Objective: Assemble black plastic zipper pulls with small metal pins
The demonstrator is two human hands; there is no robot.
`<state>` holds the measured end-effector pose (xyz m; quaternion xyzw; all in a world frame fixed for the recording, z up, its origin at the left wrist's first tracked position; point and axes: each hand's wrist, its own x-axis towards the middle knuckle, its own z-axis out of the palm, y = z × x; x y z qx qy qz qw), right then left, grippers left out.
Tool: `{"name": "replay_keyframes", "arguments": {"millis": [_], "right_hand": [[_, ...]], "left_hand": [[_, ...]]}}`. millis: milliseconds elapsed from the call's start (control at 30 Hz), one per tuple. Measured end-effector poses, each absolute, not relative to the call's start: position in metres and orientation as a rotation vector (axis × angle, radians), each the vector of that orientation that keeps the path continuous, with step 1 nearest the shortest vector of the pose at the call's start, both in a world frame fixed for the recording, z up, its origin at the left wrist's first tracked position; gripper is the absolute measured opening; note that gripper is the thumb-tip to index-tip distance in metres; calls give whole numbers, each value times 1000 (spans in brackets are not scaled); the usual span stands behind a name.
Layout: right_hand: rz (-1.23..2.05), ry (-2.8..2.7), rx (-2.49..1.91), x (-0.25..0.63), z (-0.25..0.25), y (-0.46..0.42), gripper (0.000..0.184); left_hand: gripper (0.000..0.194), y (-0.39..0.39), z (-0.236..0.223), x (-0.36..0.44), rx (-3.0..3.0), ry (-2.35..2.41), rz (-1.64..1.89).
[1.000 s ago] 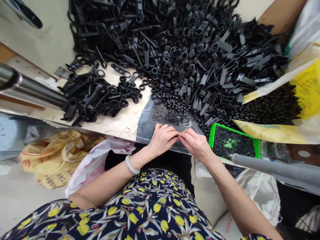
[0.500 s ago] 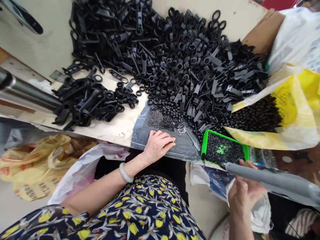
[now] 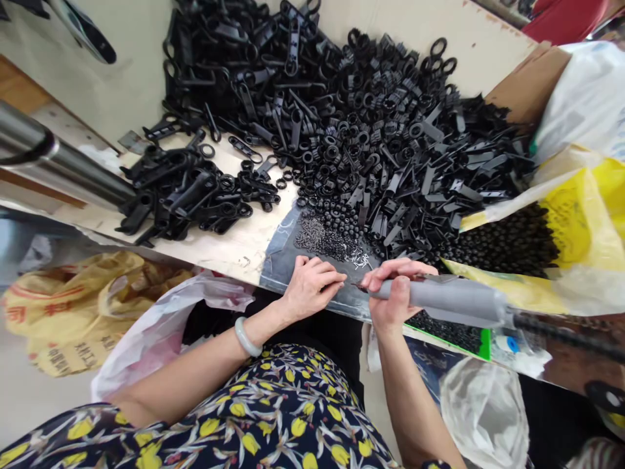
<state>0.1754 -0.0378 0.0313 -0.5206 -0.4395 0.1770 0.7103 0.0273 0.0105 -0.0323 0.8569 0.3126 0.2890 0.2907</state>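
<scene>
My right hand (image 3: pixel 390 303) wraps round a grey electric screwdriver (image 3: pixel 452 301), its front end pointing left. My left hand (image 3: pixel 315 286) rests at the edge of a dark mat (image 3: pixel 276 264), thumb and forefinger pinched together. What they hold is too small to make out. The screwdriver's tip lies just right of those fingertips; whether they touch I cannot tell. Beyond the hands lie thin silvery pins (image 3: pixel 360 259), small grey pieces (image 3: pixel 312 236) and little black rings (image 3: pixel 336 212).
A big heap of black plastic parts (image 3: pixel 351 124) covers the back of the bench. A smaller pile of black levers (image 3: pixel 190 189) sits left. Rightward are a green tray (image 3: pixel 485 344), partly hidden by the screwdriver, and a yellow bag (image 3: pixel 576 215) of black pieces. A metal post (image 3: pixel 73 166) stands left.
My right hand left my left fingertips, reached right to the screwdriver, and has brought it back leftward to my left hand. My left hand has stayed pinched at the mat's edge.
</scene>
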Motion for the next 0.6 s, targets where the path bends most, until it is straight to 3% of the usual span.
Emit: {"name": "replay_keyframes", "arguments": {"millis": [433, 600], "right_hand": [[542, -964, -1045, 167, 24, -29, 24], [576, -1033, -1193, 171, 23, -35, 25]], "left_hand": [[21, 11, -31, 25, 2290, 827, 708], [24, 11, -36, 24, 2315, 793, 709]]}}
